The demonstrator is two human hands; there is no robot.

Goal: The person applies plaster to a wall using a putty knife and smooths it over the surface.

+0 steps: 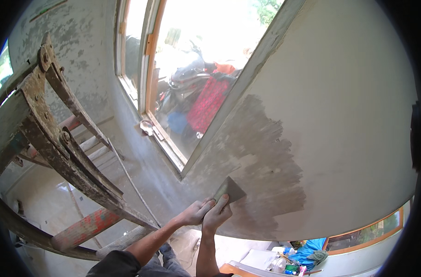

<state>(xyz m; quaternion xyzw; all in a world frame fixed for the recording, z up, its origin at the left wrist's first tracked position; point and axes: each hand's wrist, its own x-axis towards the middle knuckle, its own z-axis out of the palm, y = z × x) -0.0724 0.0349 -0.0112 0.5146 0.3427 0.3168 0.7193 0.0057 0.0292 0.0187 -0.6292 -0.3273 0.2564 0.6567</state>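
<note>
Gripping a flat grey scraper blade (231, 189) with both hands, left hand (195, 213) and right hand (218, 214) closed on the rear part, close together, thumbs uppermost. Holding it low at the wall (344, 97), over the lower left of a rough grey-brown patch (268, 171), to the right of and slightly below the bottom corner of the window frame (153, 44). Cannot tell whether lying flat to the surface or tilted onto one edge.

Probably light and thin, stiff through the middle with perhaps a little spring at the front edge; unlikely to break, but possibly slippery if wet or dusty. Best held well back, thumbs on the upper face and fingers beneath, leaving the front edge free and sharing pressure evenly between both hands.

Among the containers, near the lower edge of the view: a clear rounded container (278, 264), a white bottle (287, 250) and a crumpled blue plastic bag (311, 250), grouped near one another. Impossible to make out anything inside. On the window ledge, a rounded white bowl-like thing (146, 126), too small to judge for contents.
</note>
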